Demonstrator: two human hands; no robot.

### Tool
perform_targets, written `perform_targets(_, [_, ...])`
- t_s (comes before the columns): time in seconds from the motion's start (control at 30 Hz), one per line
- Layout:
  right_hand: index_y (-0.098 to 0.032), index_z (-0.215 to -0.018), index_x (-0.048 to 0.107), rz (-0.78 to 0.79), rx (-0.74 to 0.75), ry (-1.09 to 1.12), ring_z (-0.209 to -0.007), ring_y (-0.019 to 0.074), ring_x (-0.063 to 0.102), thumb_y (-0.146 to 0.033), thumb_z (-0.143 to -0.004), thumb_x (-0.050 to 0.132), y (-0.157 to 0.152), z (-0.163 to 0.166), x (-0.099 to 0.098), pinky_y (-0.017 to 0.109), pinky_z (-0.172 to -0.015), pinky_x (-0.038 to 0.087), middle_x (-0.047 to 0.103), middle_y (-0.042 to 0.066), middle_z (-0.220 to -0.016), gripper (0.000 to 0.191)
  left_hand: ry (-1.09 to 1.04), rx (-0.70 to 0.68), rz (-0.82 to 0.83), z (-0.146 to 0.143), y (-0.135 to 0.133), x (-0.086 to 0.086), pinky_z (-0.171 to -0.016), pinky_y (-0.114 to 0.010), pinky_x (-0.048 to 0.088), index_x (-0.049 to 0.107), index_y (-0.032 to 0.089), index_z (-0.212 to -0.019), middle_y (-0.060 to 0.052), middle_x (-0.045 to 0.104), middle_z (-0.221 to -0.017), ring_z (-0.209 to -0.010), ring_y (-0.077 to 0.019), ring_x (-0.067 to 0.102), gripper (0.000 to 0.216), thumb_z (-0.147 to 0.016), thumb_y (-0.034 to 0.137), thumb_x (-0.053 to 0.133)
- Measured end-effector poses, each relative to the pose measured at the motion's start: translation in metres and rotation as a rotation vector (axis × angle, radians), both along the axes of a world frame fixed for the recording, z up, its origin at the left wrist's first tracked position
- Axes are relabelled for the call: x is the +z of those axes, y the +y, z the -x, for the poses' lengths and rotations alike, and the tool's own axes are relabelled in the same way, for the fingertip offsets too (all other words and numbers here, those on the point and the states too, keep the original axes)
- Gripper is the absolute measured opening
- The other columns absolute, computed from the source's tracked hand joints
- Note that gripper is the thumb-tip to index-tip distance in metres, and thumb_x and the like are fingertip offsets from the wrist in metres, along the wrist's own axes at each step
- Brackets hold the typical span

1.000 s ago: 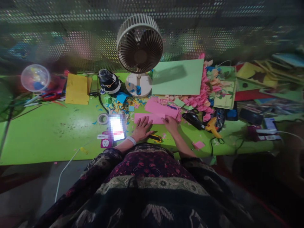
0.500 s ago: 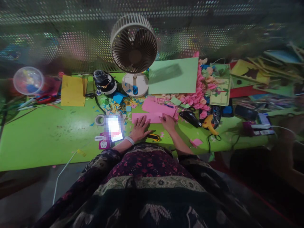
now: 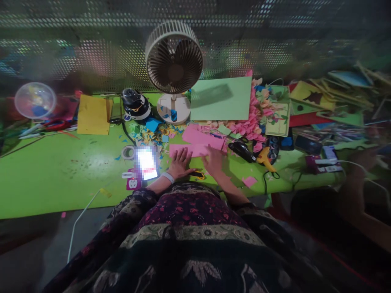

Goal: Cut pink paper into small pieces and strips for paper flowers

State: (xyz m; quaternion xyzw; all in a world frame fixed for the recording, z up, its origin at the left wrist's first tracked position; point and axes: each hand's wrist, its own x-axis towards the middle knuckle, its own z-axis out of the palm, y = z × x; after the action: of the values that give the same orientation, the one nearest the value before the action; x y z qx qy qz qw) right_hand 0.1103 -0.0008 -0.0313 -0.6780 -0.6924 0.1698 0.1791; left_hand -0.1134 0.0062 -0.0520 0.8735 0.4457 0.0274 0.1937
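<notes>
A narrow pink paper strip (image 3: 197, 149) lies on the green table just in front of me. My left hand (image 3: 180, 165) rests on its left part, palm down with the fingers spread. Over the strip's right part is my right hand (image 3: 214, 160), its fingers stretched out and slightly blurred; whether it presses on the paper I cannot tell. A yellow and black utility knife (image 3: 198, 174) lies between the two hands. Beyond the strip is a larger pink sheet (image 3: 203, 136) with a pen (image 3: 216, 135) on it.
A fan (image 3: 174, 61) stands behind the papers, beside a green sheet (image 3: 221, 99) and pink paper pieces (image 3: 252, 128). Left are a lit phone (image 3: 147, 162) and a tape roll (image 3: 128, 152). Right lie a black tool (image 3: 242, 150), a yellow glue gun (image 3: 266, 158) and another person's arm (image 3: 356, 191).
My right hand has gone from a pinch at the strip's edge to outstretched fingers over its right part. My left hand stays on the paper. The view has shifted slightly.
</notes>
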Motion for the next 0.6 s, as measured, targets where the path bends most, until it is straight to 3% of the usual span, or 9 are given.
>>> perform_targets(0.1, [-0.011, -0.16, 0.045, 0.104, 0.427, -0.07, -0.157, 0.0314, 0.036, -0.053, -0.104, 0.042, -0.007, 0.025, -0.006, 0.052, -0.13, 0.024, 0.045, 0.019, -0.165, 0.07, 0.02, -0.046, 0.011, 0.001, 0.002, -0.001, -0.132, -0.059, 0.007, 0.033, 0.015, -0.167, -0.019, 0.019, -0.175, -0.165, -0.0363, 0.013, 0.088, -0.097, 0.062, 0.055])
perform_targets(0.17, [-0.004, -0.164, 0.035, 0.176, 0.512, -0.13, -0.161, 0.032, 0.026, -0.057, -0.105, 0.038, -0.009, 0.034, -0.013, 0.053, -0.132, 0.019, 0.032, 0.022, -0.171, 0.08, 0.054, -0.069, 0.025, 0.002, 0.004, 0.001, -0.132, -0.06, 0.007, 0.032, 0.012, -0.167, -0.021, 0.016, -0.175, -0.164, -0.0372, 0.012, 0.088, -0.096, 0.058, 0.056])
perform_targets(0.3, [-0.001, -0.167, 0.024, 0.211, 0.51, -0.178, -0.164, 0.0305, 0.018, -0.057, -0.105, 0.035, -0.013, 0.028, -0.023, 0.051, -0.132, 0.019, 0.021, 0.024, -0.174, 0.085, 0.084, -0.098, 0.045, 0.004, 0.008, 0.008, -0.132, -0.059, 0.009, 0.035, 0.011, -0.166, -0.019, 0.014, -0.176, -0.164, -0.0368, 0.013, 0.087, -0.095, 0.056, 0.056])
perform_targets(0.47, [0.001, -0.166, 0.025, 0.244, 0.465, -0.248, -0.164, 0.0303, 0.017, -0.059, -0.106, 0.034, -0.02, 0.005, -0.017, 0.047, -0.133, 0.018, 0.019, 0.023, -0.174, 0.085, 0.054, -0.035, 0.026, 0.02, 0.008, 0.013, -0.133, -0.053, 0.01, 0.031, 0.014, -0.168, -0.017, 0.02, -0.175, -0.164, -0.0318, 0.018, 0.091, -0.096, 0.066, 0.052])
perform_targets(0.6, [0.0, -0.167, 0.025, 0.234, 0.393, -0.3, -0.164, 0.0311, 0.019, -0.058, -0.107, 0.031, -0.029, -0.01, -0.014, 0.051, -0.132, 0.019, 0.022, 0.023, -0.173, 0.084, 0.079, 0.017, 0.021, 0.045, 0.003, 0.017, -0.133, -0.053, 0.01, 0.029, 0.012, -0.168, -0.018, 0.02, -0.174, -0.164, -0.0323, 0.019, 0.095, -0.097, 0.071, 0.05])
